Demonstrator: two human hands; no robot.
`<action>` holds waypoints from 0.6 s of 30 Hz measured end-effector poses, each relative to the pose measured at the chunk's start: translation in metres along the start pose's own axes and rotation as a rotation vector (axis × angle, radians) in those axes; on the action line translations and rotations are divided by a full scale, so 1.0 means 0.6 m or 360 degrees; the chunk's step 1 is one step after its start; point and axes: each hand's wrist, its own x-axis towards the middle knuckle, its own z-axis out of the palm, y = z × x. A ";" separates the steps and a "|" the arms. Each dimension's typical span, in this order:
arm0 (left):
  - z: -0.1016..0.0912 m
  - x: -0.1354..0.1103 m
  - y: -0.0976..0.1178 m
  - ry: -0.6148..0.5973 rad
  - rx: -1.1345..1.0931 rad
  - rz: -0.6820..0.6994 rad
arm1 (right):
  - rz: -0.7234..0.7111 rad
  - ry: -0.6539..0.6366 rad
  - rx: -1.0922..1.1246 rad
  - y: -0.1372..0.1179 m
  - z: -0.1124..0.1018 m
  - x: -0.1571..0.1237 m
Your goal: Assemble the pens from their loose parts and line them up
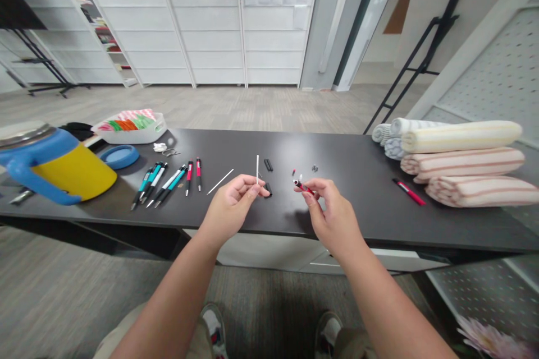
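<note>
Between the fingers of my left hand [234,202] stands a thin white pen refill [257,165], upright. My right hand [332,210] pinches a red pen barrel [304,186], its end turned toward the left hand. Another white refill [220,181] lies on the table left of my left hand. Black pen grips [268,165] rest just beyond my hands, and one more black grip [268,189] is partly behind my left fingers. Small springs [315,168] and a tiny red piece [293,172] lie past my right hand.
Teal pens [152,182] and red pens [189,177] lie at left, near a yellow and blue jug [71,168], a blue lid [119,156] and a white basket [138,133]. At right, a red pen [409,192] lies beside rolled towels [467,162] on the dark table [362,179].
</note>
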 end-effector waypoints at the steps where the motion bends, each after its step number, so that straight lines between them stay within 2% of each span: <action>1: -0.002 0.000 0.001 -0.0006 0.0024 0.0009 | 0.0035 0.0003 0.0048 0.000 0.000 -0.001; 4: -0.006 0.001 0.000 -0.0009 0.0014 -0.0008 | 0.0139 0.0106 0.0179 -0.001 -0.002 0.000; 8: -0.007 0.003 -0.006 0.0034 -0.0038 -0.0057 | 0.0285 0.0406 0.0394 0.005 -0.004 0.011; 11: -0.007 0.002 -0.005 0.0059 -0.0059 -0.0047 | 0.0395 0.0483 0.0586 0.013 -0.006 0.017; 13: -0.006 0.001 0.000 0.0058 -0.0049 -0.0026 | 0.0429 0.0475 0.0566 0.015 -0.007 0.017; 15: -0.006 -0.002 0.008 0.0013 0.0003 0.0000 | 0.0370 0.0382 0.0369 0.013 -0.008 0.015; 18: -0.008 -0.007 0.019 -0.0132 0.0071 0.0077 | 0.0030 0.0073 0.0004 -0.002 -0.002 0.012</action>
